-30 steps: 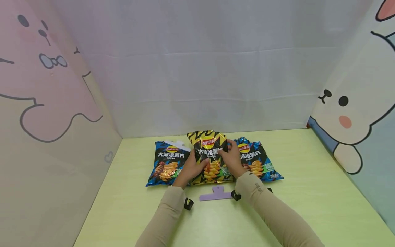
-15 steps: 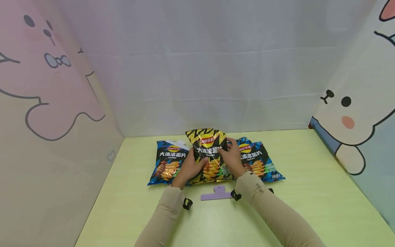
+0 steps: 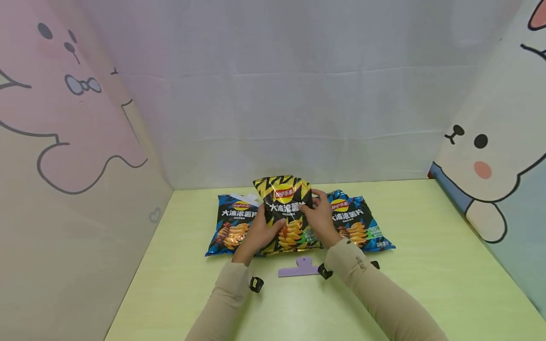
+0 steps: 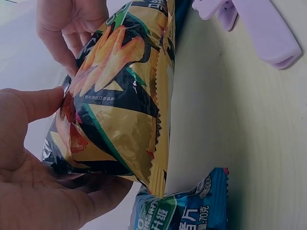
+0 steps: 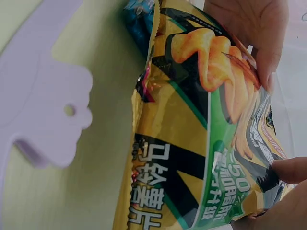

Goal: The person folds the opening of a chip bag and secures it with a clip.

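A yellow and black bag of potato chips (image 3: 285,196) is held upright, leaning back a little, in the middle of the head view. My left hand (image 3: 258,233) grips its left side, the thumb (image 4: 41,103) on the printed front and fingers under the bag. On the other side my right hand (image 3: 321,219) holds it, thumb on the front and fingers behind. Both wrist views show the bag's crimped bottom edge; I cannot tell whether it touches the table. Blue chip bags flank it: one on the left (image 3: 230,229), another on the right (image 3: 360,222).
A purple sealing clip (image 3: 300,270) lies on the pale green table (image 3: 170,284), just in front of the yellow bag. A white clip (image 3: 245,199) sits at the top of the left blue bag. White curtain (image 3: 273,104) closes off the back, with printed panels at both sides.
The yellow bag's top has risen slightly and shifted a little left. My left hand has moved slightly left along with it. Both hands keep hold of the bag.
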Tool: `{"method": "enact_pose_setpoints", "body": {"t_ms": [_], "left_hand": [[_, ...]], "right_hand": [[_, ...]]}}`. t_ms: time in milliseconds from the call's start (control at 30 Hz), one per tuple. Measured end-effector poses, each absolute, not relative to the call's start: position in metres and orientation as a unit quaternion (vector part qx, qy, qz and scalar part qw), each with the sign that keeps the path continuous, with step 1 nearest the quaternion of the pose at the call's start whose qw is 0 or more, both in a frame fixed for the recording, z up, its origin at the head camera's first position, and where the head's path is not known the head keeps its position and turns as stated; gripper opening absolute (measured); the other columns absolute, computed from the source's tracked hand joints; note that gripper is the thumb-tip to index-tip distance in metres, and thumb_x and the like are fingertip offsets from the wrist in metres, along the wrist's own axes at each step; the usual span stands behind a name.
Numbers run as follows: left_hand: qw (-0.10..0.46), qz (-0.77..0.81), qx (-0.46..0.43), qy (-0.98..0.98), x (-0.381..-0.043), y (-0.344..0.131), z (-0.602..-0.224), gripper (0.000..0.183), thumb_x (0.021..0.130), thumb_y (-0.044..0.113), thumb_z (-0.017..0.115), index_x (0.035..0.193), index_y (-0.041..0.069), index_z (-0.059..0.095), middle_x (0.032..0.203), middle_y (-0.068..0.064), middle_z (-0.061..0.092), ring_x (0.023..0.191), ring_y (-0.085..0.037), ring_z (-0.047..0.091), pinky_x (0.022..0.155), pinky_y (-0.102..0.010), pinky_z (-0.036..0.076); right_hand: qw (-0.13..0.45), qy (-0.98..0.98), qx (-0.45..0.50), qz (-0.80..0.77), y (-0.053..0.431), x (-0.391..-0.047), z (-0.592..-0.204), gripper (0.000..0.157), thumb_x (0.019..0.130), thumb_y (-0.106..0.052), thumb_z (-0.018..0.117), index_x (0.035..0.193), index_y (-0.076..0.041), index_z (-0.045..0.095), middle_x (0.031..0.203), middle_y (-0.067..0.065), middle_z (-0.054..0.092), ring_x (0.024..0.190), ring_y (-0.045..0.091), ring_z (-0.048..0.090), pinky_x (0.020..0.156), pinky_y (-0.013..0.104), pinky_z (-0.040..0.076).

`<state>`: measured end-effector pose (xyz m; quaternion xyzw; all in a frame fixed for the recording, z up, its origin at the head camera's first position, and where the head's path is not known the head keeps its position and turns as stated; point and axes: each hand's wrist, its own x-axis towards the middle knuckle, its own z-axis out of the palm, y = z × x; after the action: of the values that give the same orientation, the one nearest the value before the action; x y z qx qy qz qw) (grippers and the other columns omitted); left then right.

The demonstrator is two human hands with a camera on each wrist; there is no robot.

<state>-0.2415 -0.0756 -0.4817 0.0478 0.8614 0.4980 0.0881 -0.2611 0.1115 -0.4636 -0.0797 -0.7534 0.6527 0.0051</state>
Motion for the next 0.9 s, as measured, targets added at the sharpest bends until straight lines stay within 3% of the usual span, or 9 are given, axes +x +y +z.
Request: {"method": "enact_pose_setpoints", "body": {"t_ms": [267,733,900], "left_hand": [[0.071,0.504,0.032,0.86,-0.234,-0.082,-0.471,0.095,0.097,0.046,0.063,0.163,0.009,0.004,0.168,-0.021,0.017,0.153,-0.045,0.023,0.12,-0.065,0.027],[0.045,0.527,0.039,0.848,-0.218,-0.095,-0.466,0.094,0.096,0.045,0.066,0.163,0.018,0.006,0.167,-0.016,0.024,0.152,-0.04,0.03,0.12,-0.062,0.029],[0.045,0.519,0.038,0.853,-0.215,-0.099,-0.465,0.095,0.096,0.046,0.065,0.163,0.015,0.005,0.168,-0.017,0.022,0.153,-0.042,0.028,0.12,-0.063,0.029]], "right_hand": [[0.014,-0.761,-0.039,0.647,0.105,-0.256,-0.457,0.062,0.097,-0.013,0.066,0.151,-0.018,0.035,0.141,0.015,0.057,0.127,0.033,0.058,0.098,0.051,0.054],[0.023,-0.76,-0.022,0.649,0.092,-0.243,-0.444,0.061,0.096,-0.01,0.068,0.149,-0.016,0.038,0.138,0.016,0.06,0.122,0.033,0.059,0.099,0.051,0.053],[0.021,-0.757,-0.021,0.653,0.089,-0.24,-0.444,0.062,0.095,-0.008,0.067,0.149,-0.015,0.038,0.136,0.016,0.061,0.12,0.032,0.06,0.097,0.048,0.054]]}}
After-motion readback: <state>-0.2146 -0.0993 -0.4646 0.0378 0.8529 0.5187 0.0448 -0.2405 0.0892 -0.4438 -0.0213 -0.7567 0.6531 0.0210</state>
